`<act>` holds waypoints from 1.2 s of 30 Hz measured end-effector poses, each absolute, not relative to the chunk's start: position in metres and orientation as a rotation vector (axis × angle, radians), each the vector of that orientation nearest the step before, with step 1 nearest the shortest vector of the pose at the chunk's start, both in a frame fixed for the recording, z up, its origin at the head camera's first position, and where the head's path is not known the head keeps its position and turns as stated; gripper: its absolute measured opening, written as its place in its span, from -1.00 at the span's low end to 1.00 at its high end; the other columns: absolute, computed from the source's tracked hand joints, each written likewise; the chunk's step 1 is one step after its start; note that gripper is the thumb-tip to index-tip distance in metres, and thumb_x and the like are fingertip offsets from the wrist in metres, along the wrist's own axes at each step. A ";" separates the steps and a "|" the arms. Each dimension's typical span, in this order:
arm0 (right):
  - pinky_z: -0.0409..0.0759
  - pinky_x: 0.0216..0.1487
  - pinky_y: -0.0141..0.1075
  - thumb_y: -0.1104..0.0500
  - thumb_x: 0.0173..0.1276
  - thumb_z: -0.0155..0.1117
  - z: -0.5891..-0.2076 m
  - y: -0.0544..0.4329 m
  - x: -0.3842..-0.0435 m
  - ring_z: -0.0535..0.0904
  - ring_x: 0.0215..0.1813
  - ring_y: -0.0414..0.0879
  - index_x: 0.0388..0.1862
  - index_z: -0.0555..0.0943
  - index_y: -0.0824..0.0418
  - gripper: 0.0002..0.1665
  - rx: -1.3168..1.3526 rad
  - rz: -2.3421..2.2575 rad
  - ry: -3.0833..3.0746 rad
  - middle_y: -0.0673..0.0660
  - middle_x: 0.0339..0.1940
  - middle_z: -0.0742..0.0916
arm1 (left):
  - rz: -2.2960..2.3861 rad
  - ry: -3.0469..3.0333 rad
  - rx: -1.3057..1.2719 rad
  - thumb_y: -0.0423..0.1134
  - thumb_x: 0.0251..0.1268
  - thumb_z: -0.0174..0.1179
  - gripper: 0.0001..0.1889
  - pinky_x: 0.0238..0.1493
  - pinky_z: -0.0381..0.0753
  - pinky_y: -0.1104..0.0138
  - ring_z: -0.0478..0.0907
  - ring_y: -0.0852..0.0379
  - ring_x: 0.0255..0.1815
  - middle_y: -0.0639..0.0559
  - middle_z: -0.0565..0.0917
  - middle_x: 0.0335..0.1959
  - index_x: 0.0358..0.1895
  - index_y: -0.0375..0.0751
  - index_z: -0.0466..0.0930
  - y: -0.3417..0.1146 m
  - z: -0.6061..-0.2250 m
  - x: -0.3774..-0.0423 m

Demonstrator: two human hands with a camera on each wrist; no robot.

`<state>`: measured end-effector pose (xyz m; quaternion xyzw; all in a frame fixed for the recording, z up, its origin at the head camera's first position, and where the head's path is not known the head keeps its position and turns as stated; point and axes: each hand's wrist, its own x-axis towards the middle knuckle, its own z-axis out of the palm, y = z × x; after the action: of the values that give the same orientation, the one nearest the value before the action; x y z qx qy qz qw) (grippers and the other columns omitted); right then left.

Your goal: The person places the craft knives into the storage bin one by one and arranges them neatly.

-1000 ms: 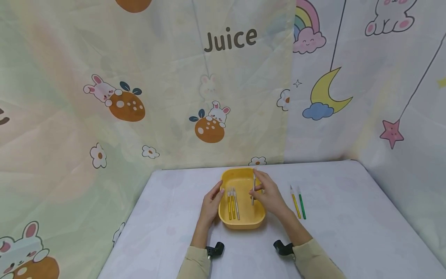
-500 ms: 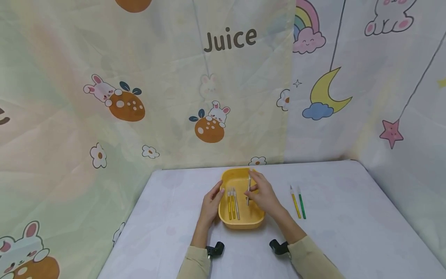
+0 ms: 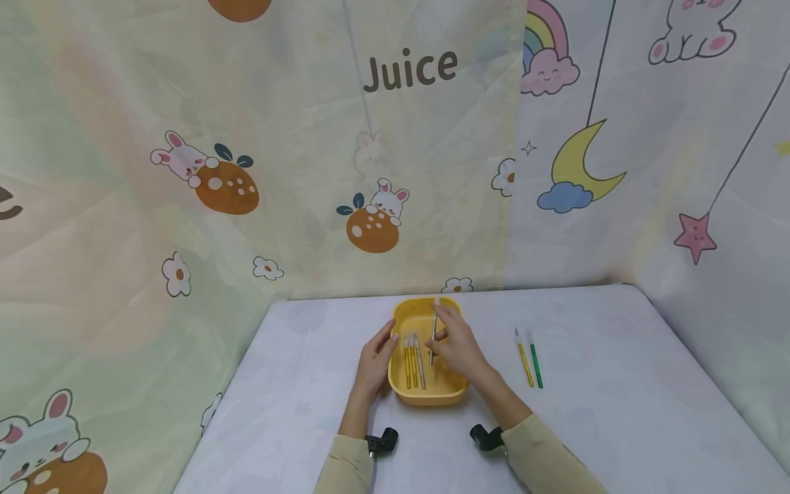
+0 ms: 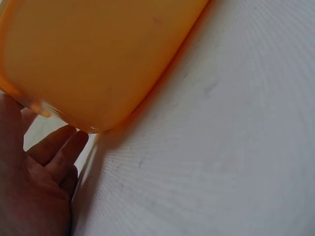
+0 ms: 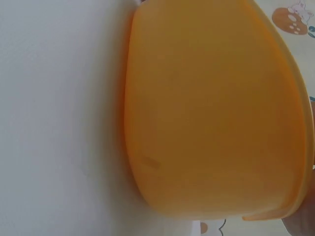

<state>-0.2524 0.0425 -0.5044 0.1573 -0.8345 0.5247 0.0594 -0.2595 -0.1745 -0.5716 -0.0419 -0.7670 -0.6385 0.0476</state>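
A yellow tray (image 3: 432, 394) sits on the table, its outer wall filling much of both wrist views. My left hand (image 3: 372, 360) holds its left side, thumb at the rim and fingers against the outside. Over the tray's right half, my right hand (image 3: 455, 348) pinches a slim silver pen-like stick (image 3: 434, 329), pale end pointing away; contact with the tray floor cannot be told. Left of it in the tray lie two yellow pen-like sticks (image 3: 411, 363) and another silver pen-like stick (image 3: 420, 363), side by side. The right wrist view barely shows my right hand (image 5: 301, 216) at its edge.
On the white table (image 3: 605, 370), right of the tray, lie a yellow pen-like stick (image 3: 525, 363) and a green pen-like stick (image 3: 536, 363). Printed cloth (image 3: 308, 206) hangs behind the table. Each wrist wears a black camera (image 3: 384, 440).
My right hand has moved left over the tray with the silver pen-like stick, closer to the row of sticks. My left hand has stayed at the tray's side.
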 end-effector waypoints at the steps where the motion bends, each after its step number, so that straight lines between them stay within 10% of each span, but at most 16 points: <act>1: 0.75 -0.28 -0.46 0.48 0.18 0.53 -0.504 0.042 -0.252 0.68 -0.13 -0.07 0.62 0.31 0.23 0.04 0.466 1.589 -2.533 0.29 0.52 0.46 | -1.944 -2.341 -0.127 0.12 0.58 0.13 -0.50 0.62 0.29 0.04 0.26 0.03 0.64 0.16 0.40 0.58 0.50 0.30 0.44 -0.174 -0.572 -0.260; 36: 0.64 -0.29 -0.45 0.30 0.23 0.59 -0.514 0.022 -0.261 0.57 -0.25 -0.17 0.60 0.34 0.23 -0.01 0.396 1.381 -2.729 0.29 0.50 0.48 | -1.953 -2.325 -0.120 0.12 0.56 0.16 -0.51 0.64 0.25 0.05 0.26 0.04 0.64 0.17 0.41 0.57 0.48 0.27 0.47 -0.174 -0.573 -0.260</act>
<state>-0.2611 0.0218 -0.5137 0.1282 -0.8846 0.4475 0.0287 -0.2602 -0.1742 -0.5729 -0.0393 -0.7641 -0.6419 0.0513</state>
